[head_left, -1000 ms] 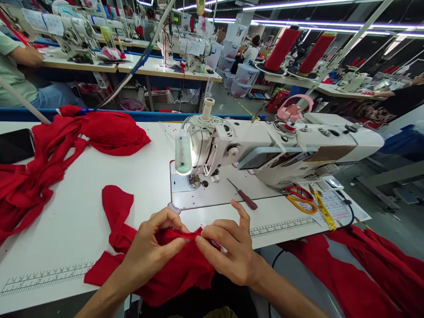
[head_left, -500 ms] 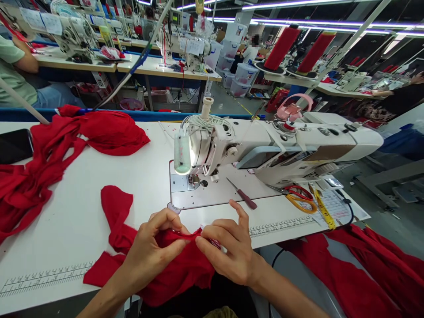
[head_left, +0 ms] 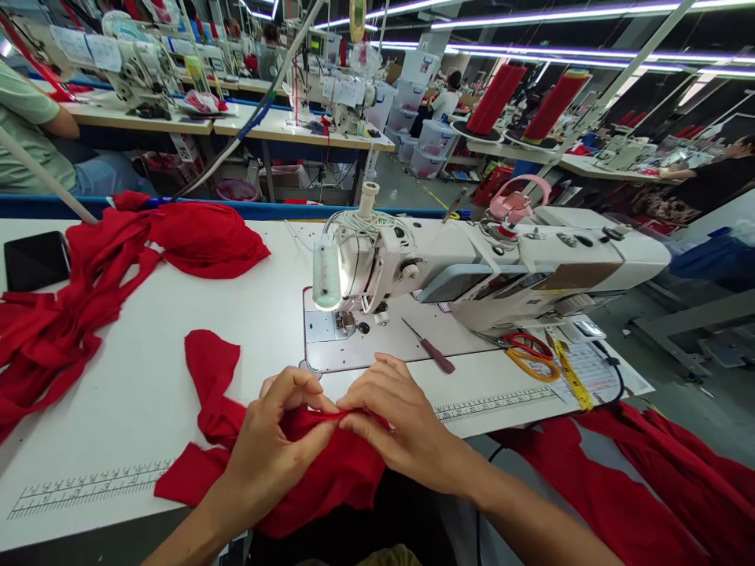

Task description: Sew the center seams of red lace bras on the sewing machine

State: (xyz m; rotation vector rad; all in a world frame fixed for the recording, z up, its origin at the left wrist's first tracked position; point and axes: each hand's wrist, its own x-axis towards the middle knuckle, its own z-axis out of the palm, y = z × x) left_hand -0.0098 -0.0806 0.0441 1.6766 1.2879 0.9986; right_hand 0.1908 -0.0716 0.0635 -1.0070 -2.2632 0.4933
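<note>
A red fabric piece (head_left: 218, 393) lies at the near edge of the white table (head_left: 135, 369), hanging partly over it. My left hand (head_left: 274, 448) pinches a fold of this fabric with thumb and fingers closed. My right hand (head_left: 398, 424) meets it, fingers curled and pinching the same fold; the two hands touch at the fingertips. A white sewing machine (head_left: 472, 267) stands just beyond them, its lit needle area (head_left: 345, 321) a hand's width from my fingers.
A heap of red fabric (head_left: 118, 259) covers the table's left, with a black phone (head_left: 36, 259) beside it. A seam ripper (head_left: 433, 354), orange-handled scissors (head_left: 531, 358) and a yellow tape measure (head_left: 569, 369) lie right of the needle. More red cloth (head_left: 642, 487) hangs at lower right. Other people sit at neighbouring stations.
My right hand's raised fingers have folded down and slid left to meet my left hand on the fold. The view shifted slightly.
</note>
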